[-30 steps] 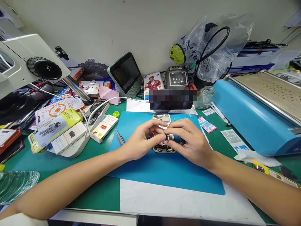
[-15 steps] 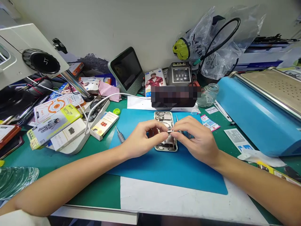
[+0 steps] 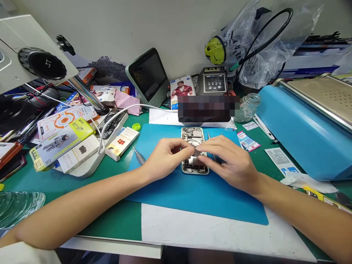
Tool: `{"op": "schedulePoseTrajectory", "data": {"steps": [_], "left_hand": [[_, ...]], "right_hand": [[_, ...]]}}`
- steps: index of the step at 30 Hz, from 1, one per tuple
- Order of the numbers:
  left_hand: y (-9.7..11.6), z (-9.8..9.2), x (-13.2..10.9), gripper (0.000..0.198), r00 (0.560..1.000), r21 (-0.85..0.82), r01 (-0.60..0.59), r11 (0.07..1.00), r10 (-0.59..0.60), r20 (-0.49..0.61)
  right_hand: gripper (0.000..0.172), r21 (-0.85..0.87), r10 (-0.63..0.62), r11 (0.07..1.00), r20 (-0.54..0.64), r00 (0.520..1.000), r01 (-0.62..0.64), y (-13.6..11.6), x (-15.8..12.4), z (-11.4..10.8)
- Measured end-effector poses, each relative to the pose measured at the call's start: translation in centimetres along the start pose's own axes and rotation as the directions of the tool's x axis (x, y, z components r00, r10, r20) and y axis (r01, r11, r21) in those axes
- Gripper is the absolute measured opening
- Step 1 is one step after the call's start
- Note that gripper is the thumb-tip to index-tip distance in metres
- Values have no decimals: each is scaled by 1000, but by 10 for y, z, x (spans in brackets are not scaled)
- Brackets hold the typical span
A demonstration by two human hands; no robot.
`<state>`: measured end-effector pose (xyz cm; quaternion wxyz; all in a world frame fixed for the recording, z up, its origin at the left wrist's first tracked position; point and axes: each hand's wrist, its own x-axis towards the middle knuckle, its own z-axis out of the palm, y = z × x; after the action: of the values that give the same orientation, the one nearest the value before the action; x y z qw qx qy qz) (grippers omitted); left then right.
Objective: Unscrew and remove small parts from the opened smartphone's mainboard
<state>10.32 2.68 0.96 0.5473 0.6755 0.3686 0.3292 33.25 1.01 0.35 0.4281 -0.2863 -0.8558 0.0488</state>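
Observation:
An opened smartphone (image 3: 195,169) lies on the blue mat (image 3: 176,198), its inner parts facing up. My left hand (image 3: 172,157) reaches over its left side, thumb and index finger pinched at a small dark piece (image 3: 196,152) too small to name. From the right, my right hand (image 3: 232,161) comes in with fingers curled. Its index finger and thumb lie on either side of that same piece, above the phone's middle. Fingers partly cover the phone. A screwdriver (image 3: 139,157) rests left of my left hand, and a thin pointed tool (image 3: 208,135) shows beyond my right hand.
At the back stand a dark, partly blurred device (image 3: 205,118), a smart display (image 3: 148,79) and a glass jar (image 3: 249,106). A blue machine (image 3: 299,135) takes up the right. Boxes (image 3: 122,143) and a microscope arm (image 3: 41,58) crowd the left.
My right thumb has moved apart from the index finger, and the small piece sits lower over the phone. The whole view has shifted slightly.

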Motion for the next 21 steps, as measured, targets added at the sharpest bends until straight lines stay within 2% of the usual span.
{"op": "schedulePoseTrajectory", "data": {"steps": [6, 12, 17, 21], "left_hand": [[0, -1, 0, 33, 999, 52, 23, 998, -24, 22], [5, -3, -1, 29, 996, 220, 83, 972, -91, 25], [10, -11, 3, 36, 988, 422, 148, 894, -149, -31], [7, -18, 8, 37, 978, 580, 186, 793, -207, -31]], "right_hand": [[21, 34, 63, 997, 34, 997, -64, -4, 0, 2], [14, 25, 186, 982, 72, 980, -188, -11, 3, 3], [6, -20, 237, 971, 190, 953, -237, -15, 6, 5], [12, -66, 283, 959, 299, 911, -276, -18, 9, 9]]}}
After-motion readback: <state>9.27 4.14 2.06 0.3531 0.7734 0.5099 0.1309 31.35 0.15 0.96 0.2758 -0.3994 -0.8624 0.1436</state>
